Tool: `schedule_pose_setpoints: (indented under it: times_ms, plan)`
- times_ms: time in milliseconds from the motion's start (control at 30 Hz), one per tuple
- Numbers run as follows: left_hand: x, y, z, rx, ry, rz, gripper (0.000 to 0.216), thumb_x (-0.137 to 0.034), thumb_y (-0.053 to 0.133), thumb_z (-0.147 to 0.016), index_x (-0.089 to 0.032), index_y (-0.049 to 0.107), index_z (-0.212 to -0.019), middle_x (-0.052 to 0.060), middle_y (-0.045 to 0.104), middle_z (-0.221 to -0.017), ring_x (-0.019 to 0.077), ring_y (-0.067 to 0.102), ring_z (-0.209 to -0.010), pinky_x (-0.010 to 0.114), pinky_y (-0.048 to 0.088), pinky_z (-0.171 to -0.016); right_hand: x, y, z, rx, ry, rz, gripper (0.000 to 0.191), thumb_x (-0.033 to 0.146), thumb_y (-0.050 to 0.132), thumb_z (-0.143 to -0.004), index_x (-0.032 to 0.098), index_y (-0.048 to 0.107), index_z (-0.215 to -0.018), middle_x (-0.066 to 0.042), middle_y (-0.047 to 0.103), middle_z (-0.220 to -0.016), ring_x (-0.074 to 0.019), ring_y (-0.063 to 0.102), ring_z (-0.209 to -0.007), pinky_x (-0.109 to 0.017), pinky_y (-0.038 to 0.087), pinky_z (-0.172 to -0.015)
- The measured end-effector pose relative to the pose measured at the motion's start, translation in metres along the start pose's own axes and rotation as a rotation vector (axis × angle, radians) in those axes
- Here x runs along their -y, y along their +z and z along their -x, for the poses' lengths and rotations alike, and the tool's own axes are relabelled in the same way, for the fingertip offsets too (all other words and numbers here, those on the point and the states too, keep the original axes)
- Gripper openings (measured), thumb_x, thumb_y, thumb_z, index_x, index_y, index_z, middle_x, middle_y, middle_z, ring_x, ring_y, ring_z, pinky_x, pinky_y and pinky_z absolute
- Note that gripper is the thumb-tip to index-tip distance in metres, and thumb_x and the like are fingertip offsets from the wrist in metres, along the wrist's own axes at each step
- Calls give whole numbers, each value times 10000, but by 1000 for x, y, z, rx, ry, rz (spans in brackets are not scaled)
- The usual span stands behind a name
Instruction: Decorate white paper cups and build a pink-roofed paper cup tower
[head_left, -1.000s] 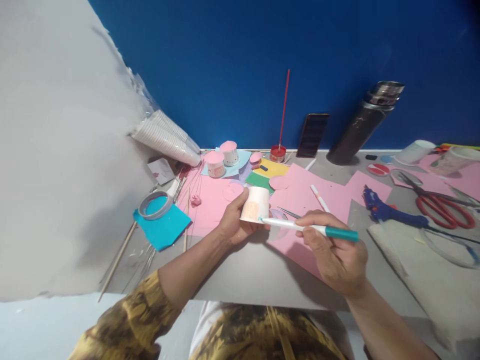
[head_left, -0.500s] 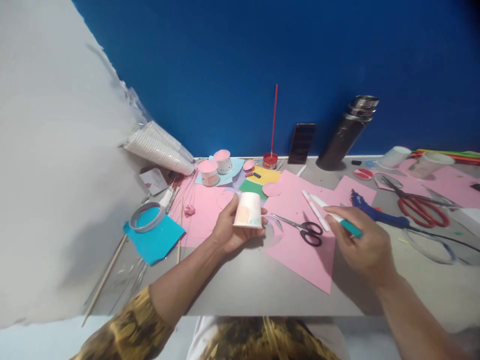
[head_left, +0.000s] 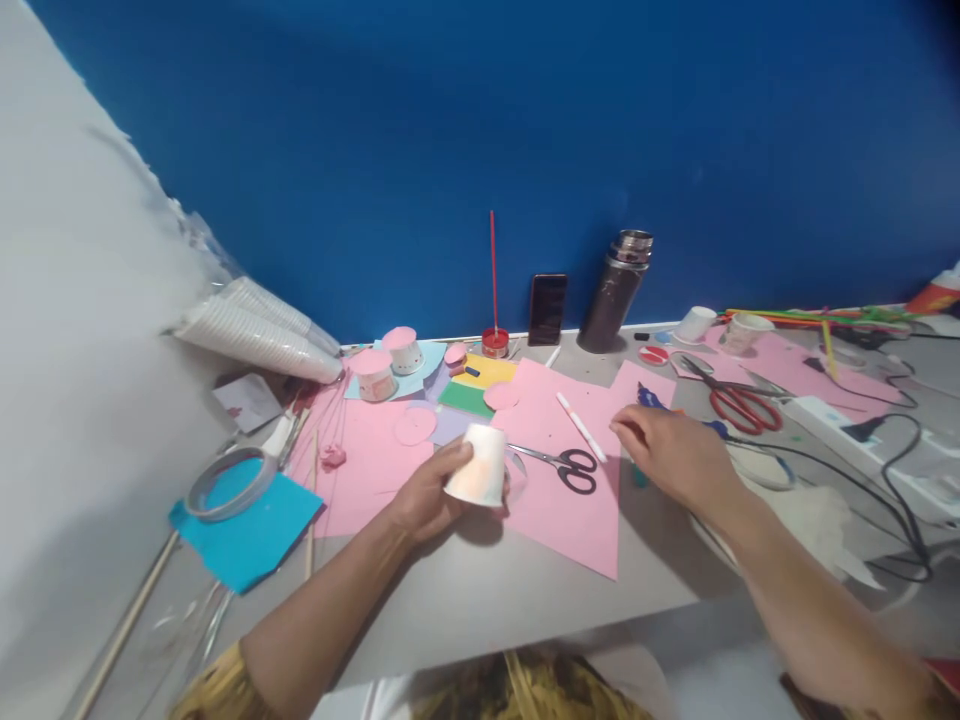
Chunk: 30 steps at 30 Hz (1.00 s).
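Note:
My left hand (head_left: 421,497) holds a white paper cup (head_left: 478,466) upside down, just above the grey table (head_left: 495,590), with faint colouring on the cup's side. My right hand (head_left: 673,452) lies palm down to the right, over the edge of a pink paper sheet (head_left: 571,512). A teal marker end (head_left: 638,477) shows under that palm; whether the fingers still grip it is hidden. Black-handled scissors (head_left: 571,466) and a white marker (head_left: 581,427) lie on the pink sheet between my hands.
Two pink-lidded cups (head_left: 375,376) stand at the back, near a sleeve of stacked cups (head_left: 259,335). A tape ring (head_left: 223,483) rests on teal paper. A flask (head_left: 616,295), phone (head_left: 547,308), red pot with stick (head_left: 495,341), red scissors (head_left: 741,406) and cables (head_left: 889,440) lie further back and right.
My right hand took the teal marker away from the cup and lowered it to the table on the right. The left hand kept the cup. The view swung right and up.

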<state>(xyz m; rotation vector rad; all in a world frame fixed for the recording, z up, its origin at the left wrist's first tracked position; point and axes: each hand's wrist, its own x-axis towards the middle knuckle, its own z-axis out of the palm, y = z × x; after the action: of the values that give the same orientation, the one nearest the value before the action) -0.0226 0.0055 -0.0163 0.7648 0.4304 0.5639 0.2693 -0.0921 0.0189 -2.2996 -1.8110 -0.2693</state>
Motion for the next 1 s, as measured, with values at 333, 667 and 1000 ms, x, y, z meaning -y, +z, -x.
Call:
schedule_pose_setpoints:
  times_ms: [333,667,1000]
  plan:
    - [3,-3,0,-4,91,-118,418,-447,796,-833,-124,672,-1069,158,741,-861,261,716,-700,339,579,-606,3,-24,-122,76,98,-324,267,250,575,-940,139,767,-791,-95,794,-771,-184,698,-674,-262,412,-594]
    - [-2,-7,-4,-195,130,17,392,-396,792,-857,-121,677,-1111,134,736,-918,263,734,-740,371,625,-622,95,11,-263,4,52,-556,496,448,689,-946,58,673,-1252,-118,813,-928,-175,717,-861,-230,490,-779]
    - [-16,-4,-9,-454,61,180,361,-350,529,-1030,-28,638,-1153,148,734,-874,249,736,-678,347,612,-547,107,27,-279,-147,145,-696,298,387,656,-1018,164,681,-1213,-92,702,-1227,-232,698,-1061,-450,592,-926]
